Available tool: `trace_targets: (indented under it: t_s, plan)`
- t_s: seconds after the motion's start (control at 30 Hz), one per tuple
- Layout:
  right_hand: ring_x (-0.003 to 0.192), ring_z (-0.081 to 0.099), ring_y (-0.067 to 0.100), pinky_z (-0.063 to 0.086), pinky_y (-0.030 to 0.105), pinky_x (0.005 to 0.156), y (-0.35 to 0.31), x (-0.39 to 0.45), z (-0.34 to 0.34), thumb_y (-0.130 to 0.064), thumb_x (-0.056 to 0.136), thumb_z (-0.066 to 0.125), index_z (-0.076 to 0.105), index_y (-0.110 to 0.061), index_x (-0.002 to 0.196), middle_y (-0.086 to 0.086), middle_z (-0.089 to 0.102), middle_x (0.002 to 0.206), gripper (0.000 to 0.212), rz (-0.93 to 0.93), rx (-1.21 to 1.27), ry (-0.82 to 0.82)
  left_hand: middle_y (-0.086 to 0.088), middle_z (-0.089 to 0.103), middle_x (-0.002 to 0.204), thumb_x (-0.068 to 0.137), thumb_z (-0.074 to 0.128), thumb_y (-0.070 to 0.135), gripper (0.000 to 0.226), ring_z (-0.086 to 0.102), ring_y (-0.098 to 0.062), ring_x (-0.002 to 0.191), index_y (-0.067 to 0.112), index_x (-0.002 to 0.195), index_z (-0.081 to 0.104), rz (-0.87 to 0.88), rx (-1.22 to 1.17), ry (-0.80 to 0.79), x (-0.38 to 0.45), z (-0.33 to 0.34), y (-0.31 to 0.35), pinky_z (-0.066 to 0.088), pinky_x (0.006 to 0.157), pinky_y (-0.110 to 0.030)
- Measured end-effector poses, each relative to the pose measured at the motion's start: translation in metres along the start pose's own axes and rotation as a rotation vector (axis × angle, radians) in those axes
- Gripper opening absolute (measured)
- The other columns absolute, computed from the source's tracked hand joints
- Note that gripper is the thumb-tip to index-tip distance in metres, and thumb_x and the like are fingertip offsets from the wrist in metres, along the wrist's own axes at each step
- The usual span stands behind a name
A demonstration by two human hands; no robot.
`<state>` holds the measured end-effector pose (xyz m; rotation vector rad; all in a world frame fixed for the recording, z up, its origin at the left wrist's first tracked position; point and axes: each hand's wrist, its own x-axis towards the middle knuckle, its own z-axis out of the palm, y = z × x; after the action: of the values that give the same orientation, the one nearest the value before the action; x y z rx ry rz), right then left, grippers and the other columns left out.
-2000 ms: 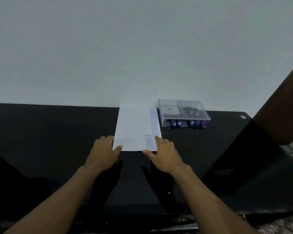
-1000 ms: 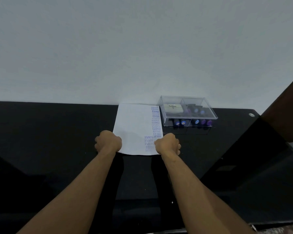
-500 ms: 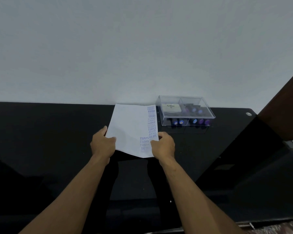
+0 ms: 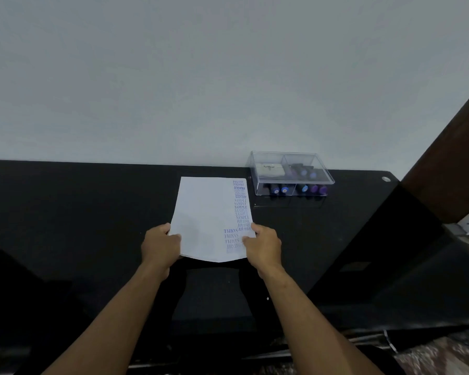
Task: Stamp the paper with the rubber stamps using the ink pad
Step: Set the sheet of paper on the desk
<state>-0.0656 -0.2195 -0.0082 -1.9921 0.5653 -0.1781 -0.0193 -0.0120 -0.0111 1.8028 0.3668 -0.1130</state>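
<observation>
The paper (image 4: 206, 220) is a thin white sheet, slightly bowed at its near edge, over the glossy black table (image 4: 79, 212). Its long axis runs away from the person. Blue stamped words (SAMPLE, AIR MAIL, FRAGILE) line its right margin. The left hand (image 4: 161, 246) pinches the near left edge and the right hand (image 4: 263, 244) the near right edge. A clear plastic box (image 4: 291, 173) holds the stamps.

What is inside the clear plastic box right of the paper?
Inside the clear box: a white ink pad at back left and several dark stamps with blue or purple ends. Their faces are hidden.
</observation>
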Motion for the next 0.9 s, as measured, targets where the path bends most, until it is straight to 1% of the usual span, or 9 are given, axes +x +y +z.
trace_targets:
  t_s: [0.1,0.23,0.37,0.47,0.57,0.67,0.73,0.83,0.9]
  plan:
    - [0.073,0.063,0.001,0.044,0.007,0.047,0.002,-0.018,-0.003,0.002,0.088,0.052,0.073,-0.013,0.094,-0.009,0.070,0.089,0.026,-0.013,-0.018,0.023,0.007,0.072,0.080,0.086,0.050,-0.003,0.033,0.068,-0.014,0.074,0.018,0.082,0.074,0.057,0.161,0.010,-0.020,-0.010,-0.004,0.048,0.054,-0.018]
    - [0.071,0.067,0.006,0.056,0.020,0.052,0.008,-0.042,-0.004,0.004,0.085,0.050,0.075,-0.014,0.090,-0.012,0.069,0.080,0.031,0.008,-0.045,-0.008,0.005,0.068,0.073,0.085,0.047,-0.008,0.034,0.060,-0.013,0.062,0.014,0.075,0.070,0.140,0.295,0.007,-0.047,-0.021,-0.011,0.034,0.038,-0.008]
    - [0.070,0.069,0.012,0.049,0.014,0.045,0.016,-0.066,-0.008,0.006,0.081,0.047,0.074,-0.013,0.085,-0.009,0.071,0.079,0.034,-0.014,-0.080,-0.002,0.000,0.071,0.073,0.082,0.051,-0.004,0.026,0.064,-0.017,0.063,0.010,0.082,0.073,0.184,0.434,0.011,-0.060,-0.034,-0.027,0.044,0.047,-0.022]
    - [0.069,0.069,0.016,0.050,0.017,0.044,0.024,-0.079,-0.009,0.005,0.079,0.050,0.072,-0.008,0.081,-0.005,0.072,0.079,0.026,-0.030,-0.118,0.004,-0.008,0.070,0.076,0.078,0.053,-0.002,0.019,0.063,-0.021,0.064,0.005,0.083,0.070,0.233,0.501,0.022,-0.067,-0.039,-0.042,0.049,0.053,-0.032]
    - [0.069,0.069,0.014,0.057,0.024,0.052,0.029,-0.088,-0.008,0.005,0.078,0.054,0.073,-0.007,0.081,-0.006,0.072,0.079,0.023,-0.043,-0.153,0.014,-0.010,0.068,0.076,0.074,0.053,-0.001,0.018,0.057,-0.015,0.060,0.004,0.082,0.068,0.277,0.543,0.038,-0.071,-0.043,-0.053,0.044,0.052,-0.026]
    - [0.068,0.068,0.012,0.058,0.024,0.053,0.032,-0.093,-0.007,0.003,0.078,0.056,0.073,-0.008,0.083,-0.007,0.071,0.079,0.020,-0.046,-0.192,0.010,-0.014,0.058,0.083,0.075,0.054,-0.004,0.012,0.058,-0.025,0.065,-0.001,0.082,0.064,0.295,0.583,0.064,-0.075,-0.044,-0.055,0.047,0.050,-0.033]
    - [0.067,0.066,0.011,0.057,0.023,0.051,0.033,-0.095,-0.006,0.000,0.079,0.055,0.072,-0.011,0.082,-0.006,0.071,0.082,0.020,-0.060,-0.231,0.015,-0.015,0.051,0.087,0.079,0.055,-0.005,0.007,0.053,-0.025,0.063,-0.003,0.073,0.056,0.309,0.602,0.068,-0.081,-0.043,-0.055,0.039,0.045,-0.028]
    - [0.069,0.061,0.010,0.055,0.022,0.056,0.031,-0.099,-0.004,-0.006,0.081,0.056,0.070,-0.014,0.086,0.000,0.062,0.097,0.017,-0.089,-0.311,0.027,-0.013,0.047,0.082,0.081,0.055,-0.007,0.032,0.041,-0.019,0.058,0.005,0.059,0.035,0.337,0.606,0.072,-0.084,-0.042,-0.058,0.029,0.044,-0.023]
    - [0.072,0.054,0.011,0.050,0.023,0.061,0.027,-0.102,-0.004,-0.007,0.087,0.057,0.066,-0.009,0.094,0.003,0.049,0.103,0.012,-0.083,-0.378,0.014,-0.012,0.043,0.086,0.084,0.056,-0.006,0.024,0.042,-0.019,0.064,0.006,0.066,0.045,0.347,0.621,0.070,-0.088,-0.042,-0.059,0.035,0.047,-0.024]
